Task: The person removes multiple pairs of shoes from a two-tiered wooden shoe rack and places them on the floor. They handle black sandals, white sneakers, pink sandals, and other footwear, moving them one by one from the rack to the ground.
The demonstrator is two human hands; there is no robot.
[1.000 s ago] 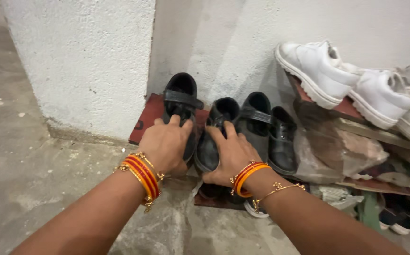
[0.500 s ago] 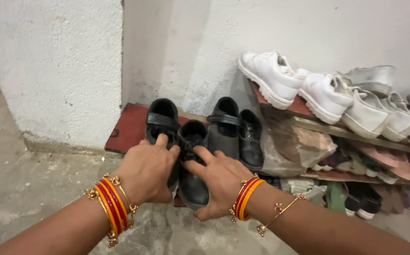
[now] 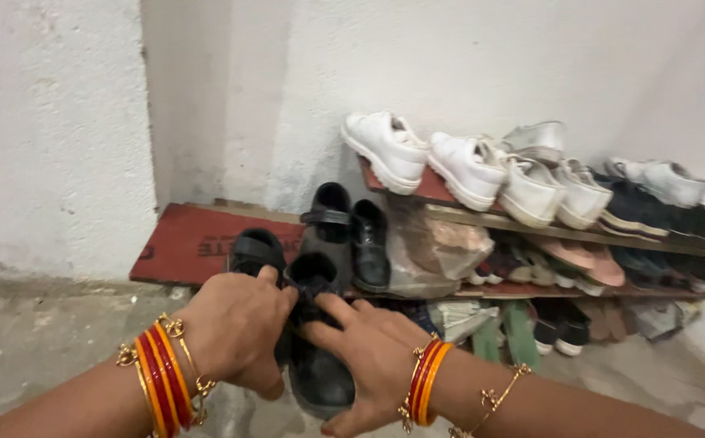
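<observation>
A pair of black shoes (image 3: 308,341) is held low in front of the person, just off the near edge of a red-brown board (image 3: 186,243) that lies on the floor against a white wall (image 3: 52,122). The left hand (image 3: 235,328) is closed over the left-hand shoe, its fingers curled across the upper; the right hand (image 3: 369,357) is wrapped round the right-hand shoe, thumb on top, fingers under the toe. Both forearms are stretched forward and angled inward, wrists nearly level (bangles are worn on each).

The shoes are judged to be light but fairly stiff, with a smooth, somewhat slippery surface; a grip round the upper or at the heel opening would likely be the surest.

Just beyond the hands, two more black shoes (image 3: 348,235) are stood on the board. Further right, white shoes (image 3: 466,166) are lined on a sloping shelf (image 3: 588,234), with mixed footwear crowded beneath.
</observation>
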